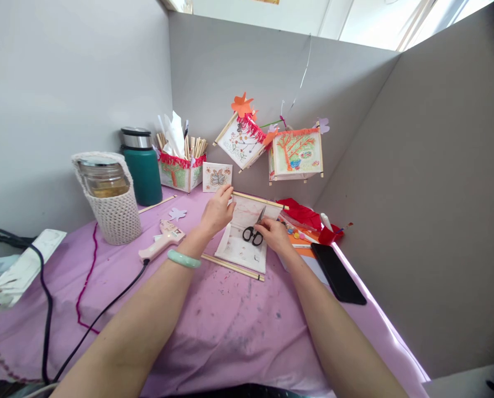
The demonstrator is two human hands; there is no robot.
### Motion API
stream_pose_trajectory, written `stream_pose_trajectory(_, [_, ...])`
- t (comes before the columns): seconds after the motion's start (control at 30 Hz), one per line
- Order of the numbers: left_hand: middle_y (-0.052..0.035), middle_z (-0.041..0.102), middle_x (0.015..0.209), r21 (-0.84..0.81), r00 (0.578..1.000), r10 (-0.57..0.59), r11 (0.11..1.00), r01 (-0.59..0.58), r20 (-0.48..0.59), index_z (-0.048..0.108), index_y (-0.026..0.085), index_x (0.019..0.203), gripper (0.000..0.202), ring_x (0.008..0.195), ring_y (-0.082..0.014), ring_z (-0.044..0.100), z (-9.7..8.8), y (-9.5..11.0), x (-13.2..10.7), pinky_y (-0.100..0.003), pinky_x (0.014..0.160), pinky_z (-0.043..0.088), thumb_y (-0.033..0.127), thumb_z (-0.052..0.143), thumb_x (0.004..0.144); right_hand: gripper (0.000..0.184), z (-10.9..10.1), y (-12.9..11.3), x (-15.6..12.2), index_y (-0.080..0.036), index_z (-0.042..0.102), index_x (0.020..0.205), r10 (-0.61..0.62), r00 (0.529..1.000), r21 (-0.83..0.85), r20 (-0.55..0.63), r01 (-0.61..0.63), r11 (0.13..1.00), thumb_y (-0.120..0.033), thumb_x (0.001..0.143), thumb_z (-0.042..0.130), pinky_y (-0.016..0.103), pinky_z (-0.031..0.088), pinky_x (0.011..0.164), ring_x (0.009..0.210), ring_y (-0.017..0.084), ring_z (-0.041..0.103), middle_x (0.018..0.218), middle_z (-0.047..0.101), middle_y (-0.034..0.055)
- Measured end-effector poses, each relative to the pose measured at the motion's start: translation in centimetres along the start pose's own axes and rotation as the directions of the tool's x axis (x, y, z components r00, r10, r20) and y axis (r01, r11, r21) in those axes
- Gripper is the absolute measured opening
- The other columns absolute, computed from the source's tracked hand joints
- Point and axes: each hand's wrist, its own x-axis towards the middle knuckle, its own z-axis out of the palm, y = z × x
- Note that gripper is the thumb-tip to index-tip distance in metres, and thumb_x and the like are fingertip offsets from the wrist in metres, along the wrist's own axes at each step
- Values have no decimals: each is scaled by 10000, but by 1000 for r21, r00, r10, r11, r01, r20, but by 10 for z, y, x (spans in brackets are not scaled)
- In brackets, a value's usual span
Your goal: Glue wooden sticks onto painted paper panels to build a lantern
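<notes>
Grey partition walls (85, 72) close in the desk (230, 326), which wears a paint-speckled lilac cloth. Near its middle lies the landmark, a white paper lantern panel framed with thin wooden sticks (247, 237). Above and behind the panel two painted paper lanterns with red fringe (297, 155) hang on a wire. To the left of the panel stand a dark green steel-capped flask (144, 166) and a glass jar in a cream crocheted sleeve (108, 196). A pink glue gun (162, 242) lies closer to the panel on that side, its black cord trailing toward the near edge. Behind the panel sits a decorated box of wooden sticks (180, 166). A black phone (338, 271) lies flat to its right, beyond scraps of red paper (300, 213). The left hand (217, 213), with a pale green bangle on the wrist, pinches the panel's far left corner. The right hand (274, 232) rests on the panel and grips small black-handled scissors (254, 232), blades pointing at the far stick.
</notes>
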Motion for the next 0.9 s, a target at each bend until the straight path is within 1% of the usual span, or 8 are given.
stream_pose_trajectory(0.37, [-147,457,1321,-11,1000,-5,1000,5,-1,490,107,1216,408,815,-142,615,-5,2,-3,-317,852,483,152,465,811,234,-13,-9,-13,-199,677,859,-12,1000,-86,20,14,996,-368,814,521,262,386,627,653,155,584,750,683,29])
stream_pose_trajectory(0.5, [-132,482,1281,74,999,-39,996,40,-21,517,120,1191,401,781,-143,608,-24,9,-4,-320,836,475,168,488,794,214,-30,-11,-26,-210,665,920,-77,997,-126,-22,74,989,-333,812,527,272,406,669,756,168,593,896,685,42])
stream_pose_trajectory(0.57, [-114,555,1170,154,997,-81,985,83,-21,583,130,1088,315,797,-165,604,-38,17,-6,-322,809,471,195,493,793,196,-40,-10,-34,-211,662,872,-84,996,-135,-30,80,988,-333,817,519,269,402,650,727,162,583,865,677,34])
stream_pose_trajectory(0.63, [-84,627,1007,228,990,-135,966,122,40,633,155,952,223,804,-189,603,-53,26,-11,-322,765,468,231,494,796,189,-47,-8,-42,-210,661,819,-86,996,-134,1,85,987,-334,817,519,264,393,622,674,152,570,798,669,21])
stream_pose_trajectory(0.7, [-53,662,890,296,966,-190,946,133,173,654,194,870,192,800,-205,607,-67,33,-20,-320,725,461,258,489,797,176,-49,-5,-49,-210,662,798,-87,995,-131,53,93,987,-318,813,524,262,383,603,644,146,562,753,664,9])
stream_pose_trajectory(0.77, [-41,681,867,388,920,-287,906,169,269,668,226,856,210,811,-220,614,-83,34,-31,-322,698,453,269,471,800,176,-48,-2,-55,-213,665,806,-80,992,-130,97,93,987,-306,816,517,263,377,598,643,147,563,751,668,6])
stream_pose_trajectory(0.83, [-52,693,883,515,863,-428,821,247,269,681,241,872,242,835,-242,619,-100,28,-43,-332,689,450,277,452,800,191,-45,0,-57,-216,665,812,-64,992,-135,110,79,988,-314,826,501,266,376,600,659,154,569,773,674,6])
stream_pose_trajectory(0.9, [-80,695,913,637,806,-559,697,331,193,689,241,896,281,869,-271,619,-118,19,-54,-348,689,451,292,430,802,205,-42,3,-58,-217,662,809,-48,993,-143,112,64,988,-321,833,488,269,378,610,686,162,576,795,679,7])
